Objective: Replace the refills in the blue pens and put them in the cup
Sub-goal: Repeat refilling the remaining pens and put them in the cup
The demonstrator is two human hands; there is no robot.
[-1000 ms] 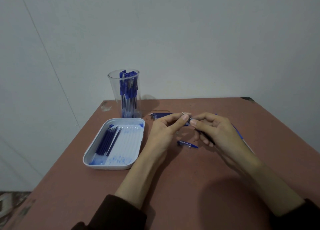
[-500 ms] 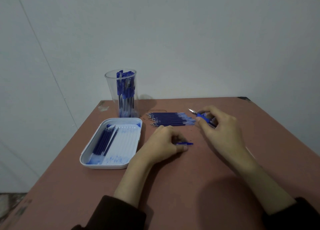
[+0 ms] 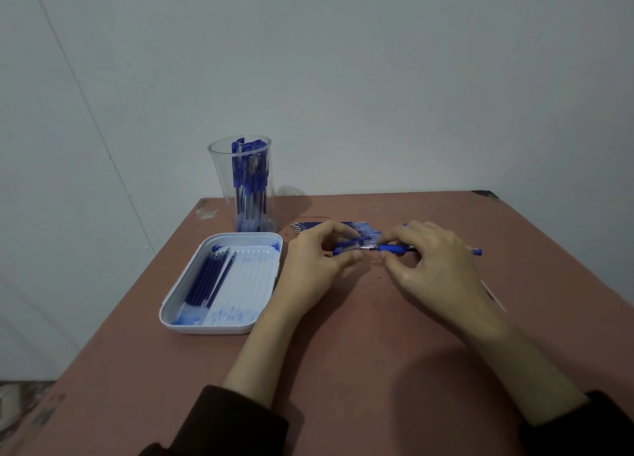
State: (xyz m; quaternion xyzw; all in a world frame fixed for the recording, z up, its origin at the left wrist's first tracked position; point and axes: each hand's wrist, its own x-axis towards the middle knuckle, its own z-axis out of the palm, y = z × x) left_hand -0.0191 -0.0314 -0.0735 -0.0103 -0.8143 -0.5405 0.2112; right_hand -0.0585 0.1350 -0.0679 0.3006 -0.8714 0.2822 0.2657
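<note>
Reddish table (image 3: 377,369), left hand (image 3: 315,265) pinching small blue part (image 3: 344,248), right hand (image 3: 435,266) gripping pen (image 3: 392,248), refills (image 3: 310,226) half hidden

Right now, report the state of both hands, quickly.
Left hand: pinches a small blue cap between thumb and fingers.
Right hand: grips the blue pen, its tip pointing at the cap.

I see a clear glossy plastic cup (image 3: 240,184), a smooth white plastic tray (image 3: 219,327) at its 6 o'clock, and a matt, scuffed reddish-brown table (image 3: 343,369).
</note>
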